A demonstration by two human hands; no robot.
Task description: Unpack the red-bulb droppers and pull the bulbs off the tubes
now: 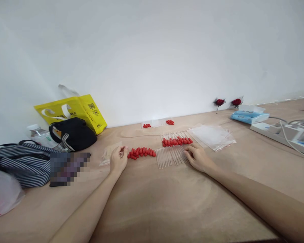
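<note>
My left hand (118,158) rests at the left end of a row of red rubber bulbs (142,152), its fingers curled in a pinch at the end bulb. My right hand (198,158) is closed at the right end of a row of thin clear glass dropper tubes (168,158), thumb and finger pressed at the last tube. Its fingertips partly hide what they hold. Just behind lies another row of tubes with red bulbs (177,141) on their near ends.
Clear plastic bags (212,136) lie right of the tubes, and a small bag (110,152) sits behind my left hand. More red bulbs (170,122) lie near the wall. A yellow bag (91,114), black cap (78,135) and striped bag (32,165) stand left; tissues (249,115) and a power strip (276,135) right.
</note>
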